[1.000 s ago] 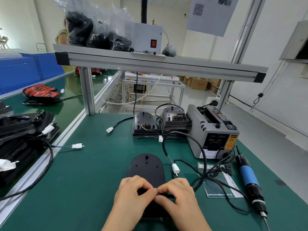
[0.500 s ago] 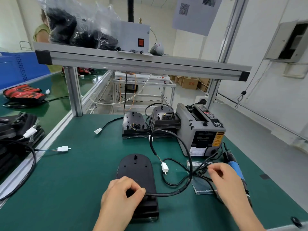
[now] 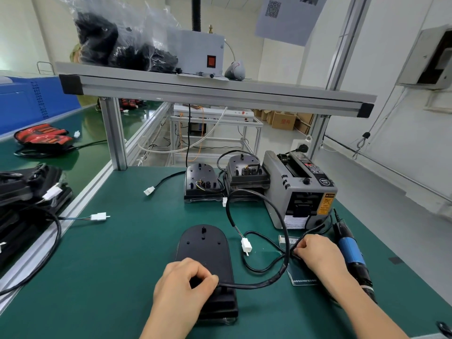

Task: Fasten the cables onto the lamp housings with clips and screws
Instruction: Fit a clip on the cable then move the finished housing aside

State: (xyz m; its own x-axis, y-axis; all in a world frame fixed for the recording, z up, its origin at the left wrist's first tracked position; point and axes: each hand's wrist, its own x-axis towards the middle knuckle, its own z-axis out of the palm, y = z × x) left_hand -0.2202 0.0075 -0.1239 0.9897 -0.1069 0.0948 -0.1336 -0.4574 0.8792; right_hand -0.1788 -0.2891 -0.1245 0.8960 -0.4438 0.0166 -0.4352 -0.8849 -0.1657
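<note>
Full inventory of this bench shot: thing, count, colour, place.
near lamp housing: 1, black, bench centre front
rear lamp housings: 2, black, bench back, side by side
cable: 1, black, loops rightward from near housing
tape dispenser: 1, grey, right of rear housings
screwdriver: 1, blue and black, bench right
control box: 1, white, on shelf
left hand: pinches cable on near housing
right hand: fingers curled by cables; grasp unclear

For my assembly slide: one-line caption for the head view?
Left hand grips the black cable on the lamp housing; right hand, fingers curled, beside the blue screwdriver.
</note>
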